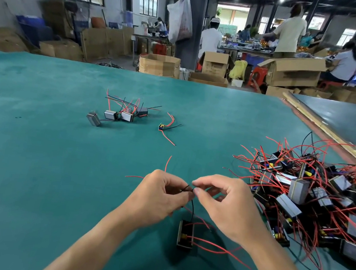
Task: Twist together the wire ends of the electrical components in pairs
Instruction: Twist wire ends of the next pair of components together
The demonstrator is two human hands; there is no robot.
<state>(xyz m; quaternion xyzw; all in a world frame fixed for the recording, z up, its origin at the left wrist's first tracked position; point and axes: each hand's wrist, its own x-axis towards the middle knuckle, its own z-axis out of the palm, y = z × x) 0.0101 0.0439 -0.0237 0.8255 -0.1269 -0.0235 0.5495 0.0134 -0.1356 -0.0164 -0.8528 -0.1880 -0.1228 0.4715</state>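
Observation:
My left hand (159, 198) and my right hand (224, 204) meet above the green table, both pinching thin black wire ends (189, 188) between thumb and fingers. A black wire runs down from the pinch to a small black component (186, 234) hanging just below and between my hands. Red wires (214, 247) trail from that component to the right, and one red wire (167, 163) sticks up behind my left hand.
A big heap of components with red and black wires (313, 198) lies at the right. A small group of silver components (121, 113) and one lone blue piece (161, 127) sit further back on the green table (36, 138). Cardboard boxes and people fill the background.

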